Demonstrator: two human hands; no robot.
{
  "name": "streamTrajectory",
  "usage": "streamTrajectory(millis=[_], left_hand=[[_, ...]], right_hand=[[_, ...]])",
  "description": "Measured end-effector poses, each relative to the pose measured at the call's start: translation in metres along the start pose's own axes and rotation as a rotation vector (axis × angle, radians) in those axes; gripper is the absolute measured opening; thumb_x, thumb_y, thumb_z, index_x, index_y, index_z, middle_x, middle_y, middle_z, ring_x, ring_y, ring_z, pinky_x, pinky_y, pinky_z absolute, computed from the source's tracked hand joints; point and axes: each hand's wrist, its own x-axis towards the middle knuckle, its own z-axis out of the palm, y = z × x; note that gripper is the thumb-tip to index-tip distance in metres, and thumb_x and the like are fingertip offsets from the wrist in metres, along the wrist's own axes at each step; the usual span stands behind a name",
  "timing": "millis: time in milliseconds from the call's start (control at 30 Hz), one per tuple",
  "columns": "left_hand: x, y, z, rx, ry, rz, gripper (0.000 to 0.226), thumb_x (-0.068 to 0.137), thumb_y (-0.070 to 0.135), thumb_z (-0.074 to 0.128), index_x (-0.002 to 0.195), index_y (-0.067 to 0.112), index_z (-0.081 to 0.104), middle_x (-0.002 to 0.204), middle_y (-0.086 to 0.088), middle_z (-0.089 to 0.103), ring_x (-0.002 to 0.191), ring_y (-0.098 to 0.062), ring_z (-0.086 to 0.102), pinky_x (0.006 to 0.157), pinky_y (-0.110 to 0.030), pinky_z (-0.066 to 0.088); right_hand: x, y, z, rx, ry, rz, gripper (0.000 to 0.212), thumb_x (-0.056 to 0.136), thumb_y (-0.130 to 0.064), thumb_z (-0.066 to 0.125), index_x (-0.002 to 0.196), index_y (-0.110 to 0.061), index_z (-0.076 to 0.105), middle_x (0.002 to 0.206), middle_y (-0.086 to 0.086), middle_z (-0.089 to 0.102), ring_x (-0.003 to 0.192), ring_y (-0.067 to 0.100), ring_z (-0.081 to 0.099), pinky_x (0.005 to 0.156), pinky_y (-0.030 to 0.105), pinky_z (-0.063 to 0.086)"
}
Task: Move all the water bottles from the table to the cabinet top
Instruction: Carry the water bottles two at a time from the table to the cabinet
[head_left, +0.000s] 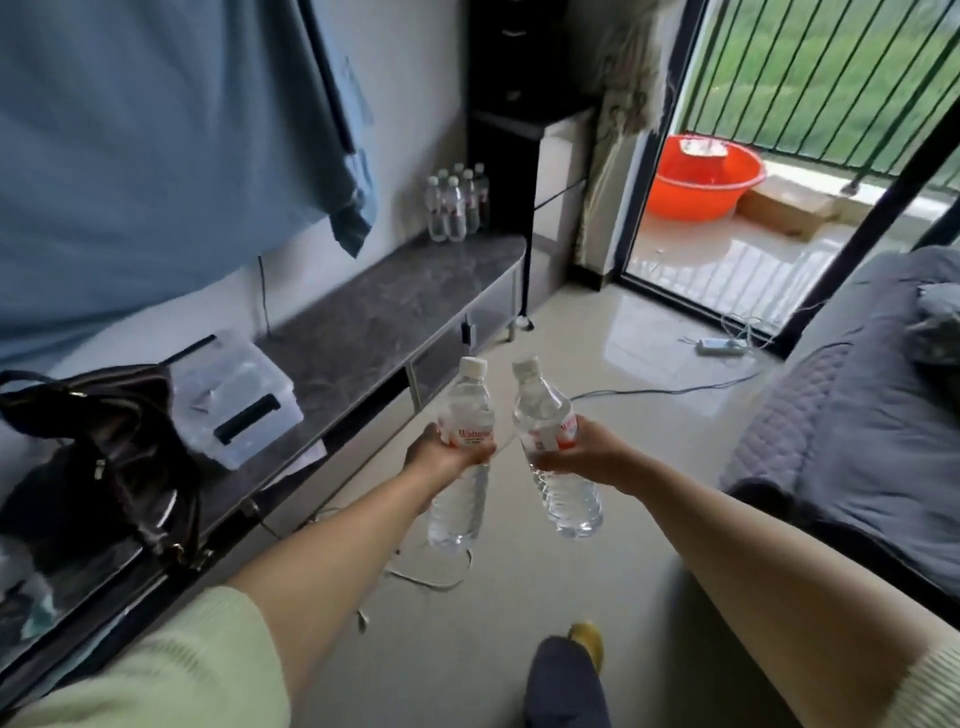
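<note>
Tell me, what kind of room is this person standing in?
Probably a bedroom in a flat: a bed with grey bedding on the right, a long low cabinet along the wall, and a sliding door onto a railed balcony.

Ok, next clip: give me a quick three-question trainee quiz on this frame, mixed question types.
1. True or false: each hand holds one water bottle.
2. Where does the group of bottles already stand? A) on the bed B) at the far end of the cabinet top, by the wall C) in the orange basin
3. What lies nearest the left hand on the cabinet top: the clear plastic box or the dark bag?

Key: 1 true: left hand bottle, right hand bottle. 2 B. 3 the clear plastic box.
</note>
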Motion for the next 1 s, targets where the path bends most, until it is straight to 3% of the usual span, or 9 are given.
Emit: streamTrajectory(millis=[133, 367, 467, 600, 767, 900, 1000], left_hand=[[0.056, 0.051, 0.051, -0.005, -0.037, 0.031, 0.051, 0.062, 0.037, 0.086, 0.105, 0.018, 0.068, 0.1, -0.005, 0.073, 0.093, -0.023, 0.068, 0.089, -0.041, 0.056], [0.143, 0.13, 0.122, -0.02, -0.065, 0.022, 0.048, 0.059, 0.042, 0.086, 0.099, 0.024, 0.066, 0.096, 0.001, 0.072, 0.088, -0.016, 0.067, 0.085, -0.035, 0.056], [0.177, 0.149, 0.136, 0.01, -0.096, -0.017, 0.059, 0.057, 0.046, 0.085, 0.107, 0.021, 0.065, 0.101, 0.0, 0.072, 0.091, -0.017, 0.067, 0.086, -0.035, 0.057], [0.238, 0.171, 0.141, 0.039, -0.1, -0.035, 0.07, 0.057, 0.045, 0.086, 0.116, 0.017, 0.061, 0.109, -0.004, 0.069, 0.101, -0.023, 0.066, 0.093, -0.041, 0.054], [0.344, 0.219, 0.124, -0.007, -0.083, -0.005, 0.054, 0.062, 0.038, 0.086, 0.108, 0.02, 0.064, 0.103, -0.001, 0.071, 0.096, -0.021, 0.066, 0.092, -0.037, 0.054], [0.419, 0.267, 0.096, -0.046, -0.055, -0.023, 0.038, 0.066, 0.033, 0.086, 0.093, 0.025, 0.061, 0.099, 0.002, 0.067, 0.093, -0.018, 0.064, 0.085, -0.028, 0.05], [0.468, 0.297, 0.073, -0.076, -0.038, -0.026, 0.042, 0.07, 0.024, 0.085, 0.104, 0.018, 0.062, 0.101, -0.003, 0.065, 0.094, -0.02, 0.063, 0.083, -0.028, 0.049]], right_hand=[[0.038, 0.018, -0.078, 0.004, 0.026, 0.004, 0.034, 0.077, -0.01, 0.077, 0.107, -0.004, 0.062, 0.092, 0.009, 0.067, 0.086, 0.022, 0.064, 0.084, 0.037, 0.055], [0.106, 0.036, -0.204, -0.019, 0.08, 0.018, 0.027, 0.077, -0.016, 0.078, 0.1, -0.011, 0.064, 0.089, 0.007, 0.068, 0.082, 0.02, 0.065, 0.077, 0.031, 0.054], [0.141, 0.043, -0.235, 0.0, 0.102, 0.044, 0.028, 0.077, -0.016, 0.078, 0.101, -0.012, 0.065, 0.089, 0.006, 0.069, 0.082, 0.02, 0.065, 0.076, 0.03, 0.053], [0.198, 0.039, -0.256, -0.001, 0.063, 0.039, 0.023, 0.077, -0.015, 0.077, 0.096, -0.015, 0.064, 0.084, 0.001, 0.068, 0.079, 0.017, 0.064, 0.069, 0.022, 0.05], [0.303, 0.009, -0.283, 0.019, 0.079, 0.025, 0.021, 0.077, -0.009, 0.077, 0.092, -0.015, 0.064, 0.078, -0.003, 0.066, 0.07, 0.009, 0.061, 0.058, 0.011, 0.048], [0.383, -0.026, -0.307, 0.033, 0.114, 0.035, 0.03, 0.076, -0.009, 0.078, 0.102, -0.01, 0.064, 0.084, 0.001, 0.067, 0.074, 0.012, 0.062, 0.062, 0.018, 0.048], [0.434, -0.048, -0.324, 0.06, 0.117, 0.029, 0.027, 0.075, -0.009, 0.079, 0.097, -0.013, 0.063, 0.083, 0.001, 0.067, 0.074, 0.013, 0.062, 0.062, 0.018, 0.048]])
